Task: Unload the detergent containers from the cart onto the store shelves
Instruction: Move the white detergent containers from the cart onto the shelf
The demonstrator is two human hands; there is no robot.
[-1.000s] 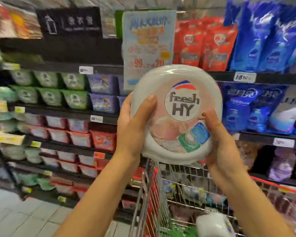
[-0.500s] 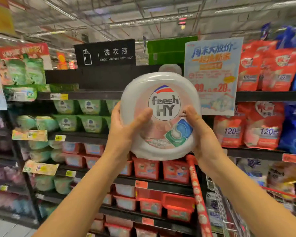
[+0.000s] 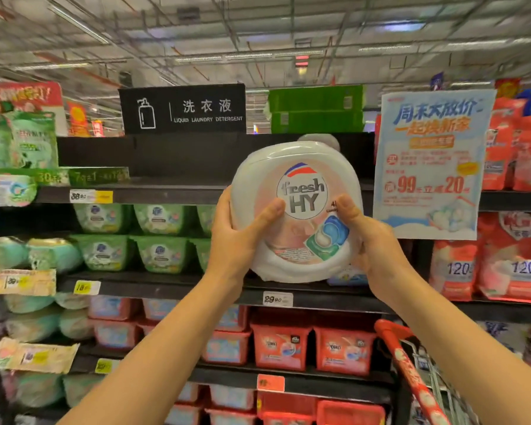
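Cart (image 3: pixel 410 361): red handle at lower right. Left hand (image 3: pixel 236 240) and right hand (image 3: pixel 373 243) clamp the tub (image 3: pixel 301 265) by its sides, thumbs across the lid and fingers curled behind. Tub is held up, label facing the camera, before the top shelf (image 3: pixel 166 193). Black sign (image 3: pixel 183 108) sits above.

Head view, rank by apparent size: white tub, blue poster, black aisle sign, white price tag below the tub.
Largest: blue poster and white tub, alike; tub is nearer, so unranked.
Then black aisle sign.
Smallest: price tag.
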